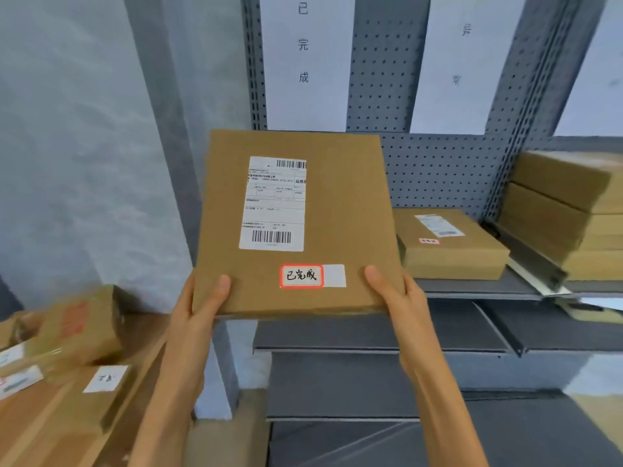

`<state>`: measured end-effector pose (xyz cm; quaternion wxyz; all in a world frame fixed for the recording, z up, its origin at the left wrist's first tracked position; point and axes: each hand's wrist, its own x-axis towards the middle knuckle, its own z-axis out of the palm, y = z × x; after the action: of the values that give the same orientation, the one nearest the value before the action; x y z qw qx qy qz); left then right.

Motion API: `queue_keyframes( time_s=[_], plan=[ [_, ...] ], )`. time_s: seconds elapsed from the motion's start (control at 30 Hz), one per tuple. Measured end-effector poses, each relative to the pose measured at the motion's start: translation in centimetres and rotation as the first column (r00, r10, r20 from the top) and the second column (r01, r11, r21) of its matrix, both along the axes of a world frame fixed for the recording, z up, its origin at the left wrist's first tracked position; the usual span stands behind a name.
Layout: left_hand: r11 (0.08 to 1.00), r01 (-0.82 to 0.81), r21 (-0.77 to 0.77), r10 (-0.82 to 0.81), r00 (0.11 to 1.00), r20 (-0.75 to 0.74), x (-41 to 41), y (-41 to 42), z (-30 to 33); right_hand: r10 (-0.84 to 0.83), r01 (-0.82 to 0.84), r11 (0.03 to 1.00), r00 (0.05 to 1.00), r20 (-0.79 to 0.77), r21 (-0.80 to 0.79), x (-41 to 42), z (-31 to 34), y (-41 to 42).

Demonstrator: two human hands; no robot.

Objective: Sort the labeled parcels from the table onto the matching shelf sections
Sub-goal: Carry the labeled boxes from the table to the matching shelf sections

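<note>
Both hands (pixel 296 308) pinch the flat parcel (pixel 296 224) by its near corners — it may tip and hit the smaller parcel (pixel 451 244) on the shelf (pixel 472 286).

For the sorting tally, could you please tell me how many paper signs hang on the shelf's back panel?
2 whole ones: the left sign directly above the held parcel, the right sign further right. A further pale sheet at the right edge may be a third, cropped.
</note>
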<state>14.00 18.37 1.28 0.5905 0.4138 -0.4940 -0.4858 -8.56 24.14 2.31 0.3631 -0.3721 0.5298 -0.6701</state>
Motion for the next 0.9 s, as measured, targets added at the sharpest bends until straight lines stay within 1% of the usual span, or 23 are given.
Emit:
queue_keyframes(
  time_s=[0.1,0.2,0.33,0.43,0.6,0.7,0.8,0.9],
  plan=[
    [0.999,0.042,-0.027,-0.041,0.999,0.029,-0.2,-2.8,1.7,-0.011,0.01,1.0,1.0,-0.01,-0.02,-0.2,1.4,-2.1],
    [0.997,0.05,-0.054,-0.048,0.998,0.032,0.0,-5.9,3.2,-0.028,0.026,0.998,0.999,-0.025,-0.062,0.1,2.7,-4.7],
    [0.993,0.064,-0.098,-0.06,0.997,0.049,0.3,-10.0,5.0,-0.041,0.04,0.993,0.999,-0.009,-0.112,0.6,4.0,-8.5],
    [0.991,0.088,-0.103,-0.08,0.993,0.082,0.3,-12.8,6.1,-0.07,0.069,0.988,0.997,-0.006,-0.137,0.8,4.7,-11.3],
    [0.992,0.114,-0.051,-0.107,0.986,0.129,-0.6,-17.2,6.6,-0.122,0.121,0.984,0.993,0.002,-0.127,-0.1,5.5,-15.6],
    [0.991,0.134,-0.018,-0.131,0.983,0.131,-1.6,-19.9,6.5,-0.138,0.138,0.984,0.99,0.01,-0.112,-1.1,5.9,-18.2],
    [0.988,0.149,-0.032,-0.144,0.982,0.12,-2.9,-22.5,6.5,-0.147,0.145,0.985,0.989,-0.013,-0.092,-2.3,6.1,-20.8],
    [0.991,0.129,-0.027,-0.126,0.986,0.111,-4.1,-24.9,6.5,-0.155,0.153,0.987,0.988,-0.029,-0.054,-3.3,6.1,-23.2]
  ],
)
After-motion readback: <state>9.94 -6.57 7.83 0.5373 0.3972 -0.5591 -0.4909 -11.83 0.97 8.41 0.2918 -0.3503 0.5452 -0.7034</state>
